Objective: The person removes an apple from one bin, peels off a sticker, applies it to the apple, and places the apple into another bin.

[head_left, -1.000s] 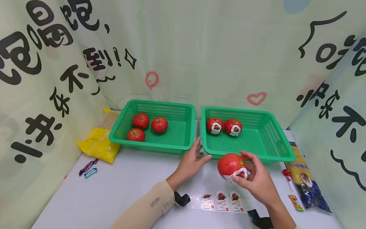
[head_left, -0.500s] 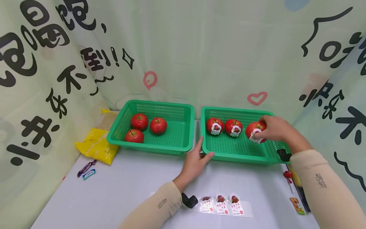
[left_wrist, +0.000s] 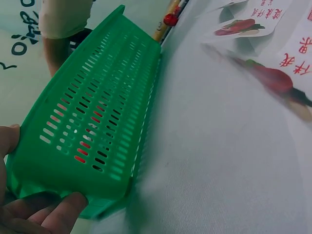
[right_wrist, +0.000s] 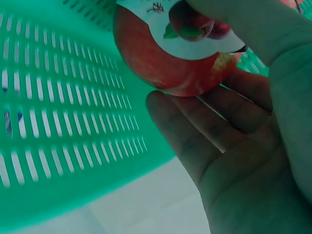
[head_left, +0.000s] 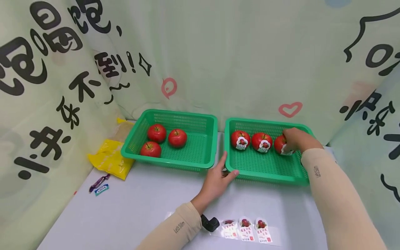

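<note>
In the green basket on the right [head_left: 268, 176], my right hand [head_left: 300, 139] holds a red apple [head_left: 279, 144] that bears a white sticker. The right wrist view shows the thumb over the sticker [right_wrist: 195, 46] and the fingers under the fruit, near the basket wall. Two more stickered apples [head_left: 240, 139] sit to its left in a row. My left hand [head_left: 215, 184] grips the same basket's near left corner, thumb at the front rim and fingers at the side; the left wrist view shows them against the green plastic [left_wrist: 68, 175].
Left of it stands another green basket [head_left: 175, 162] with three apples without stickers [head_left: 177, 138]. A clear strip of stickers [head_left: 247, 229] lies in front. At the left are a yellow bag [head_left: 112, 159] and wrapped candies [head_left: 100, 183]. A printed curtain [head_left: 200, 59] hangs behind.
My right hand has carried the stickered apple from above the table into the right basket and lowered it beside the other two. My left hand has closed onto the basket's corner.
</note>
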`<state>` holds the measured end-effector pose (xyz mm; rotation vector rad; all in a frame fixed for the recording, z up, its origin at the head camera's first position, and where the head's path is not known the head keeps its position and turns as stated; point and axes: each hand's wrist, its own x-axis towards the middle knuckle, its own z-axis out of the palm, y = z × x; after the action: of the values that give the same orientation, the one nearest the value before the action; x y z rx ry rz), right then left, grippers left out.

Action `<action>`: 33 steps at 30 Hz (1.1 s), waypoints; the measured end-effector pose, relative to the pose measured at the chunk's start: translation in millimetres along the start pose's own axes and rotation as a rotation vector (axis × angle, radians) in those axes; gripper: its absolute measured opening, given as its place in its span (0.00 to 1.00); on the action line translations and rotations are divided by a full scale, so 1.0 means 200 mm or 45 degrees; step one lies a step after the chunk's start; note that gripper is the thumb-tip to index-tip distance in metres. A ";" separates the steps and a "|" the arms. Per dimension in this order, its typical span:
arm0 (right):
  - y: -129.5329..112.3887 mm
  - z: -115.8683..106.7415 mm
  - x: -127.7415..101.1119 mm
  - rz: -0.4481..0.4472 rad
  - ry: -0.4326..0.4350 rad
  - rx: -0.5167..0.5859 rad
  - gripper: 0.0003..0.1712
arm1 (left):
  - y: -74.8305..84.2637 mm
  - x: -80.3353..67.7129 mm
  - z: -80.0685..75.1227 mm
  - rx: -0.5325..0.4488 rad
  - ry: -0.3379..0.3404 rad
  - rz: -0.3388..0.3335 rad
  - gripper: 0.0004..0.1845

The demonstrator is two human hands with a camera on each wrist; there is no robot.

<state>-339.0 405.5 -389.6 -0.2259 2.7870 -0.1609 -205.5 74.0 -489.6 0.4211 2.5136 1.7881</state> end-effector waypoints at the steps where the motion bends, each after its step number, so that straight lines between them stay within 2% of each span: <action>1: 0.00 0.01 0.01 -0.007 0.007 -0.005 0.25 | 0.00 0.00 0.00 0.008 0.000 0.004 0.47; 5: 0.02 0.02 0.01 0.011 0.012 -0.005 0.25 | 0.00 0.00 0.01 0.040 0.006 0.021 0.46; 13: 0.05 0.03 -0.03 0.136 -0.066 0.089 0.28 | 0.01 -0.01 0.01 -0.032 -0.003 0.032 0.46; 16: 0.06 0.05 -0.04 0.161 -0.095 0.141 0.32 | 0.01 -0.01 0.01 -0.006 0.007 0.035 0.47; 18: 0.06 0.06 -0.04 0.167 -0.110 0.160 0.39 | 0.01 -0.01 0.01 0.026 0.017 0.035 0.47; 21: 0.03 0.06 -0.07 0.125 -0.071 0.115 0.48 | 0.00 -0.01 0.01 0.077 0.026 0.031 0.47; 23: -0.01 0.04 -0.11 0.095 0.001 0.081 0.52 | -0.01 -0.01 0.01 0.118 0.023 0.031 0.47; 25: -0.08 0.01 -0.19 0.053 0.119 0.061 0.52 | -0.02 -0.01 0.01 0.148 0.010 0.034 0.47; 28: -0.25 0.02 -0.35 -0.012 0.341 0.136 0.48 | -0.02 -0.01 0.01 0.189 -0.011 0.033 0.47; 33: -0.62 0.20 -0.65 -0.212 0.780 0.322 0.30 | 0.01 -0.03 -0.03 0.146 -0.059 0.007 0.46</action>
<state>-186.7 302.5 -368.3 -0.4008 3.2985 -0.7290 -200.9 67.3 -487.2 0.4682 2.5943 1.6214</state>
